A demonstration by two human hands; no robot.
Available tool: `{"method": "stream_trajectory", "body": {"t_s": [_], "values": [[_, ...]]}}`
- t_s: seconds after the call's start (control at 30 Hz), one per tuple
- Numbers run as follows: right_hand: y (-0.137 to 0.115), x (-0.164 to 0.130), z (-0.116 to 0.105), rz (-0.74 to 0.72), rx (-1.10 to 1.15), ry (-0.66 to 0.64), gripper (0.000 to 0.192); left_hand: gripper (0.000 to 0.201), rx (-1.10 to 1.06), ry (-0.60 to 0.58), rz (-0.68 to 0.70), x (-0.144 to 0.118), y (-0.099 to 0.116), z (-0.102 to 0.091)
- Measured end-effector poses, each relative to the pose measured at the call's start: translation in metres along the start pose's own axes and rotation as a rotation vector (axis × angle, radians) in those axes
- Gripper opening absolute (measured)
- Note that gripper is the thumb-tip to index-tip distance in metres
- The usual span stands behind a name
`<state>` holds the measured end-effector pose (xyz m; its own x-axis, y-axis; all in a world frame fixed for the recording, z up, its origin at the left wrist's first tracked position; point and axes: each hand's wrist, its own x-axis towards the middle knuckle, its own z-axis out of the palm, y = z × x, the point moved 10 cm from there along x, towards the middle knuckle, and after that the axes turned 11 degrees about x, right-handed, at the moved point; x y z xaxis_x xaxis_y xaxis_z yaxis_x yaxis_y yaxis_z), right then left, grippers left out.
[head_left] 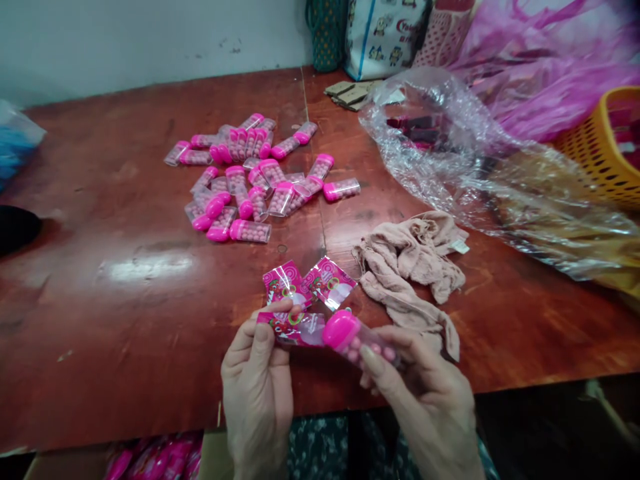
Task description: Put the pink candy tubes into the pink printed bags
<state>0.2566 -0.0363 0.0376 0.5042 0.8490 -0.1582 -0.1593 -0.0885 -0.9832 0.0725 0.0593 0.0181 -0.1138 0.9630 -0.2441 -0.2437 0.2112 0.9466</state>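
Observation:
My left hand [260,373] pinches a printed pink wrapper sleeve [293,328] between thumb and fingers. In my right hand [417,387] is a clear plastic container of pink candy balls [357,340], its rounded pink cap pointing left. The cap meets or overlaps the right end of the sleeve; whether it is inside cannot be told. Just beyond my hands, two more printed sleeves [330,283] lie flat on the table. Farther back is a loose heap of similar pink-capped candy containers [250,231].
A crumpled beige cloth [410,257] lies right of the sleeves on the red-brown table [125,333]. Clear plastic film [450,160], a pink bag [540,73] and a yellow basket [590,153] crowd the right. Below the front edge, a cardboard box [70,465] holds pink packages.

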Motion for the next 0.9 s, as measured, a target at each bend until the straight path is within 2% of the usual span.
{"method": "stream_trajectory", "body": {"t_s": [0.1,0.2,0.3,0.4,0.6,0.73,0.9], "values": [[0.006,-0.002,0.014,0.052,0.084,-0.031,0.008,0.012,-0.005,-0.02,0.042,-0.001,0.002,0.002],[0.016,-0.001,0.018,0.146,0.137,-0.057,0.01,0.011,0.001,-0.037,0.048,0.0,0.002,0.003],[0.027,0.001,0.022,0.291,0.239,-0.127,0.012,0.012,0.013,-0.058,0.029,0.001,0.001,0.004],[0.027,0.004,0.025,0.361,0.313,-0.176,0.011,0.015,0.032,-0.069,-0.011,0.001,-0.003,0.005],[0.028,0.006,0.024,0.408,0.425,-0.148,0.01,0.02,0.066,-0.073,-0.059,0.0,-0.008,0.006],[0.033,0.002,0.028,0.478,0.571,-0.13,0.01,0.018,0.05,-0.079,-0.068,-0.001,-0.01,0.008],[0.04,0.0,0.03,0.571,0.637,-0.134,0.011,0.017,0.01,-0.121,-0.061,0.0,-0.011,0.015]]}}
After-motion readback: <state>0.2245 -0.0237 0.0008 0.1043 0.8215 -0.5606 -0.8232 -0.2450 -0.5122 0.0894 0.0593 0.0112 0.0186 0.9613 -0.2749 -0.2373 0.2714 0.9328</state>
